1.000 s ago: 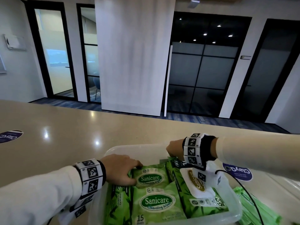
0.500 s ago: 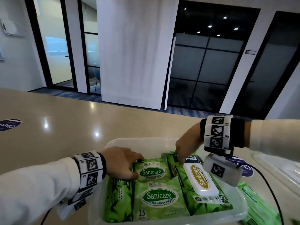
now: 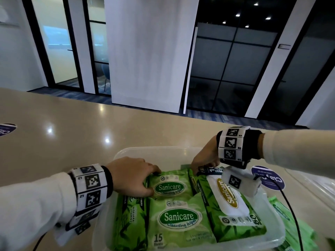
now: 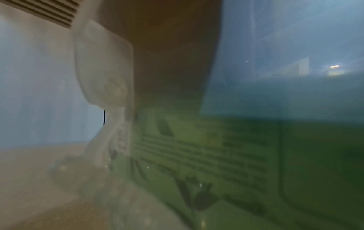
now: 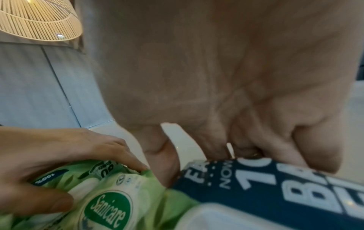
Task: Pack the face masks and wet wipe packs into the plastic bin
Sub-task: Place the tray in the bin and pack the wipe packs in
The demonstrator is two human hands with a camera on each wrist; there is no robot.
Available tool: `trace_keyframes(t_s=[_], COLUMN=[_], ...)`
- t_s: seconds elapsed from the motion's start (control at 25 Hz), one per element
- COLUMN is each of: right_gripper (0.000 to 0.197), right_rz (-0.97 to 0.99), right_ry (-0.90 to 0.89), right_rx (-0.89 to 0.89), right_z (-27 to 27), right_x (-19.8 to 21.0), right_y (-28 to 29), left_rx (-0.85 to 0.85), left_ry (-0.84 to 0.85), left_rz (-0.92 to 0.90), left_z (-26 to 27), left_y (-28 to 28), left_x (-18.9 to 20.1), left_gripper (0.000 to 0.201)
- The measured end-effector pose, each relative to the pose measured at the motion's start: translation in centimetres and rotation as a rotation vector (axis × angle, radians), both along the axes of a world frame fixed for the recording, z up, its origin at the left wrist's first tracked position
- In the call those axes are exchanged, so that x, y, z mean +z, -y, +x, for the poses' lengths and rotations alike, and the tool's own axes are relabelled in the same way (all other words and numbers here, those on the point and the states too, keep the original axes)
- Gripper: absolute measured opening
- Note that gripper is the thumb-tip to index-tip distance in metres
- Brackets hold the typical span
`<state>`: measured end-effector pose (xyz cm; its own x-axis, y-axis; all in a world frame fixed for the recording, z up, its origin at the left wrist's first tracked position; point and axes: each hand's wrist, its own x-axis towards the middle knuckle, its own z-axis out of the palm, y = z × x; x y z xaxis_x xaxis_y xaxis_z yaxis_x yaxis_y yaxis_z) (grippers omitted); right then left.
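In the plastic bin (image 3: 126, 153) near the table's front edge, a small wipe pack (image 3: 169, 183) is gripped by the left hand (image 3: 132, 175); the large pack's (image 3: 233, 211) far end is apparently pinched by the right hand (image 3: 204, 156).

Green leaf-patterned wipe packs (image 3: 178, 220)

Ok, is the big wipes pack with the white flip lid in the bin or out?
In. The big wipes pack lies flat inside the plastic bin, white lid up.
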<state>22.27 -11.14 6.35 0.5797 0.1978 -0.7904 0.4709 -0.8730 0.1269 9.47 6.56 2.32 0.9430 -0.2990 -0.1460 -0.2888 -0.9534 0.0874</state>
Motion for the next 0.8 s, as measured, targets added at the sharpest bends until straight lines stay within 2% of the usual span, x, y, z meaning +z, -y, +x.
trace_keyframes(t_s=[0.12,0.32,0.52,0.64,0.72,0.8], right_gripper=[0.038,0.025,0.033,0.031,0.029,0.035], right_rz=[-0.035,0.057,0.042,0.130,0.211,0.286], right_ry=[-0.015,0.004,-0.064,-0.173,-0.164,-0.138], right_rx=[0.004,-0.008,0.054,-0.052,-0.174,-0.173], right_z=[-0.6,-0.4,-1.2,-0.5,-0.5,-0.2], right_x=[1.3,2.2,1.0,0.7,1.1,1.5], right_y=[-0.4,-1.0,-1.2,-0.7,0.2,1.6], left_rx=[-0.003,-0.007,0.005,0.016,0.017,0.024], left_ry=[-0.006,-0.004,-0.010,-0.020,-0.021,-0.032], left_rz=[-0.002,0.005,0.004,-0.008,-0.002,0.000], left_z=[-0.2,-0.1,0.2,0.5,0.3,0.1], left_y=[0.2,0.1,0.0,-0.2,-0.1,-0.1], left_x=[0.3,0.5,0.1,0.2,0.2,-0.1], left_gripper=[0.063,0.061,0.059,0.058,0.057,0.058])
